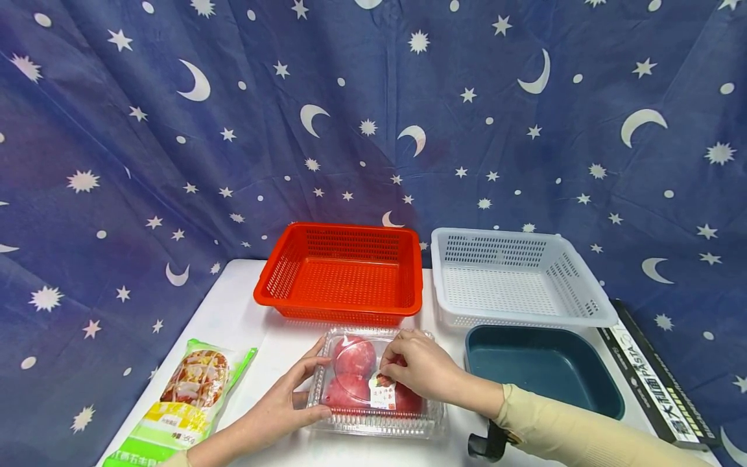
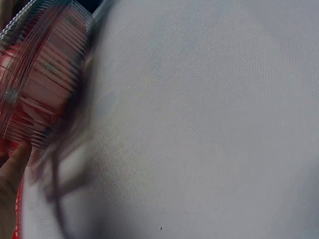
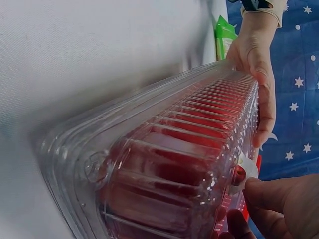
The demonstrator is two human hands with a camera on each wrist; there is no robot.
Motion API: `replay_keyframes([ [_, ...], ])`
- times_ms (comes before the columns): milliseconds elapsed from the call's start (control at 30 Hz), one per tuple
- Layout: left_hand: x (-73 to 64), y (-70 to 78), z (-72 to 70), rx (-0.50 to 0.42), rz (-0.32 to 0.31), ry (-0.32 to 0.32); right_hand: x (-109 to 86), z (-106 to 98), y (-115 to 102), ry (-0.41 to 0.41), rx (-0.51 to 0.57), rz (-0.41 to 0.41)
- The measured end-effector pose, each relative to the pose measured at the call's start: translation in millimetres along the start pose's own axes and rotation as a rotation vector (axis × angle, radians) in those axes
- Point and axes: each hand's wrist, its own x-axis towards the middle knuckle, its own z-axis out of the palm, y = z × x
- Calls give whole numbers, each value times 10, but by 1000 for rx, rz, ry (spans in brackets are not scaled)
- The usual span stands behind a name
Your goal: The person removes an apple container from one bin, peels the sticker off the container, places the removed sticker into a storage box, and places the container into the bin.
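A clear plastic clamshell box (image 1: 408, 425) with several round red fruits (image 1: 355, 355) inside stands on the white table, its lid down. My left hand (image 1: 286, 392) holds the box's left end, thumb toward the front and fingers toward the back. On the lid is a white label (image 1: 382, 397) with a red fruit picture. My right hand (image 1: 423, 366) is over the lid, thumb and forefinger pinching at the label's upper edge. In the right wrist view the right thumb (image 3: 271, 191) meets the label (image 3: 244, 172). The left wrist view is blurred around the box (image 2: 50, 74).
Behind the box stand a red basket (image 1: 344, 311) and a white basket (image 1: 525, 318). A dark blue tray (image 1: 543, 370) sits at the right, with black boxes (image 1: 659, 383) beyond it. A green food packet (image 1: 187, 402) lies at the left. A starry blue curtain (image 1: 373, 130) hangs behind.
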Motion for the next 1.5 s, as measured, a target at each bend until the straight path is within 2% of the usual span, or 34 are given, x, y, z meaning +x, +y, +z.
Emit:
replay_keyframes([
  [367, 0, -5, -4, -29, -7, -5, 10, -12, -7, -12, 21, 4],
  [633, -4, 0, -8, -27, 0, -12, 16, -34, -19, -9, 75, 1],
  [933, -4, 20, -7, 4, -3, -2, 21, -32, -13, -86, 205, 38],
  [1100, 0, 12, -6, -3, 4, -9, 22, -17, -6, -98, 272, 14],
  [1500, -1, 0, -4, 2, 14, -5, 33, -23, -7, -105, 267, -6],
])
